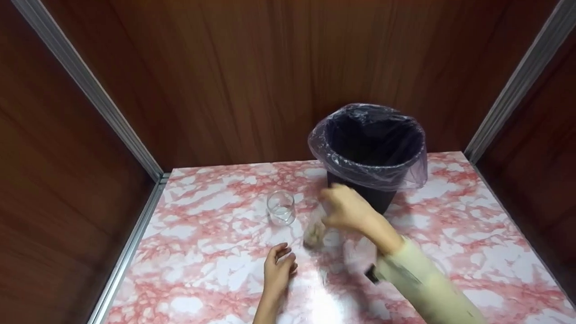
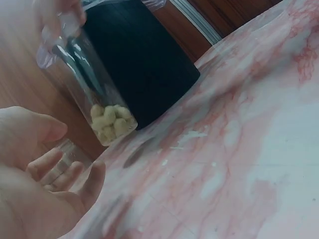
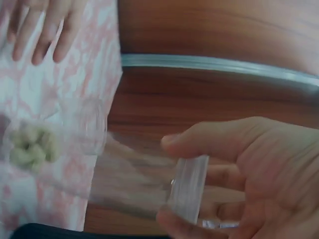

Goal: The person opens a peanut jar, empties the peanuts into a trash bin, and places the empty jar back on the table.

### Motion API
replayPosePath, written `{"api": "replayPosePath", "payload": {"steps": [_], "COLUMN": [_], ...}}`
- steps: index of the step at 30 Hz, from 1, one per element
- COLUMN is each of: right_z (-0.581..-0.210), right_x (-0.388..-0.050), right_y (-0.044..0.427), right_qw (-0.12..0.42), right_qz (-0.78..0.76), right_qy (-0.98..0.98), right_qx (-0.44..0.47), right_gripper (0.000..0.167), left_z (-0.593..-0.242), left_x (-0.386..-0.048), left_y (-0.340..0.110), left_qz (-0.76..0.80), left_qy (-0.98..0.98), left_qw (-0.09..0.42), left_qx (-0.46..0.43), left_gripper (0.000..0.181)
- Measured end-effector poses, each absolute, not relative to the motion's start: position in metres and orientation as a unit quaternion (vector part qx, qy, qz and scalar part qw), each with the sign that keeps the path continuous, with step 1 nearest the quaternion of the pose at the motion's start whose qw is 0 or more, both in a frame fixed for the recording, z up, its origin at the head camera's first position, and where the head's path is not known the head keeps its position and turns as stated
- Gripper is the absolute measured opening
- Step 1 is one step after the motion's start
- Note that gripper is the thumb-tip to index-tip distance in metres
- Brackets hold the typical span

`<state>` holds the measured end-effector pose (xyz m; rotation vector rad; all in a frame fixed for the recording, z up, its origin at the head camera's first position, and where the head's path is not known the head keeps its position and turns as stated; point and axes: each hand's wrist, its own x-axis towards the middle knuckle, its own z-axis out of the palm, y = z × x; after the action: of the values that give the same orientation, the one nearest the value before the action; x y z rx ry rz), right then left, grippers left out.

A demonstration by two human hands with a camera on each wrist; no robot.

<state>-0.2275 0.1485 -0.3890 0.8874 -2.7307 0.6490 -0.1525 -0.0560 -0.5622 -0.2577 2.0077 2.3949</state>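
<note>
Dark wood-grain panels [image 1: 216, 81], edged with metal trim [image 1: 90, 81], enclose your workspace on three sides in the head view. Before you spreads a red-and-white marbled table [image 1: 202, 270]. A black bin [image 1: 380, 198] stands near the back panel, to the right of centre, its translucent purplish liner [image 1: 373, 177] folded out over the rim.

Your pale sleeve [image 1: 427, 283] enters from the lower right, and your right hand [image 1: 348, 209], blurred, is in front of the bin; the right wrist view shows its fingers and thumb clamped around the capped end of a clear jar [image 2: 89, 74]. Your left hand [image 1: 279, 265] is low over the near part of the table, its fingers loosely bent and apart.

The jar hangs just in front of the bin, its base seemingly a little above the table. Its long axis runs nearly parallel to the bin's side in the left wrist view, close to upright, lid end up and base down. To its left stands a clear drinking glass [image 1: 281, 208], beyond your left hand. A translucent lid [image 3: 189, 189] caps the jar; pale, rounded, nut-like pieces [image 2: 113, 122] are heaped at its base.
</note>
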Motion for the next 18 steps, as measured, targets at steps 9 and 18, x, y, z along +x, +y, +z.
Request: {"api": "replayPosePath", "payload": {"steps": [9,18], "right_z": [-0.448,-0.487], "right_x": [-0.176,-0.131], "right_y": [0.214,0.243], "right_qw": [0.1,0.027], "right_qz": [0.422,0.601], "right_qy": [-0.871,-0.793], "right_qx": [0.231,0.097], "right_gripper": [0.044,0.04], "left_z": [-0.563,-0.565], "left_x": [-0.147,-0.147], "left_y": [-0.053,-0.039], "left_qz": [0.834,0.859], "left_qy": [0.533,0.491], "left_qw": [0.093,0.142], "left_qx": [-0.113,-0.029], "left_gripper": [0.048,0.052]}}
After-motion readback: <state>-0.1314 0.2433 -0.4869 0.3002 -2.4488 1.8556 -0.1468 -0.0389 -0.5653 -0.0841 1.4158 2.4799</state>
